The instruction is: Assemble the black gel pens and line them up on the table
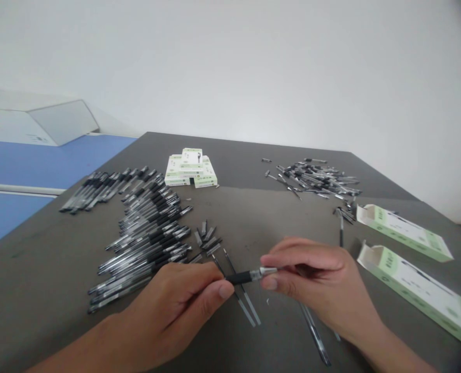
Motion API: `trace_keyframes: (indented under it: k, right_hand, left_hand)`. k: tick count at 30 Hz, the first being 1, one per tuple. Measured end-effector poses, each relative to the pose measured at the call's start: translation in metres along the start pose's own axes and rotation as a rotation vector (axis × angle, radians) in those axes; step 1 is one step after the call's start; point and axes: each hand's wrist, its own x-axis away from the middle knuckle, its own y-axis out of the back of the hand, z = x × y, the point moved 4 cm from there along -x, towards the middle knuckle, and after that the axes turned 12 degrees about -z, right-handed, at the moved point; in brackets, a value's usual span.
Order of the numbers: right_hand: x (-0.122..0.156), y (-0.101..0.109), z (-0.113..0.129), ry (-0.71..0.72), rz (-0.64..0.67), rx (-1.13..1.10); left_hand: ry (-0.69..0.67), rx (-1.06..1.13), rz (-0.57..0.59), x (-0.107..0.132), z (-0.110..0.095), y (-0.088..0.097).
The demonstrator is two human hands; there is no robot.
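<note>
A pen (241, 277) with a black rubber grip and a silver cone tip is held level between my two hands. My left hand (183, 300) is closed round one end, thumb on top, hiding that part. At the tip, my right hand (319, 277) pinches the silver cone between thumb and fingers. Below the pen, two thin ink refills (250, 304) lie on the dark table. Several short pen caps (208, 239) are scattered just beyond my left hand. A clear pen barrel (315, 335) sticks out from under my right hand.
Left of my hands spreads a large heap of pens (148, 233). White-green boxes (191, 167) are stacked at the back. A pile of pen parts (318, 178) lies back right. Two opened boxes (420, 290) rest at the right. Blue surfaces (39, 160) adjoin the table (246, 207).
</note>
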Motion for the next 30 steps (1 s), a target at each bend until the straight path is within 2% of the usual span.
trace_keyframes:
  k: [5,11,17,21,28,30]
  right_hand:
    - [0.004,-0.008,-0.01,-0.002,0.023,-0.033]
    - [0.005,-0.013,-0.021,-0.025,0.018,0.042]
    - [0.006,-0.008,-0.014,0.067,0.039,0.057]
    - [0.011,-0.011,-0.007,0.129,0.004,0.054]
    - [0.015,-0.022,-0.016,0.006,-0.155,-0.125]
    - [0.015,-0.025,-0.014,0.019,-0.114,-0.138]
  left_hand:
    - [-0.005,-0.026,-0.006,0.001,0.001,-0.002]
    - [0.052,0.035,0.01,0.003,0.005,-0.007]
    - [0.11,0.107,0.058,0.0,0.001,-0.008]
    - [0.141,0.076,0.02,0.002,0.001,-0.009]
    - [0.109,0.057,-0.044,0.006,-0.005,-0.012]
    - [0.144,0.053,-0.08,0.007,-0.008,-0.012]
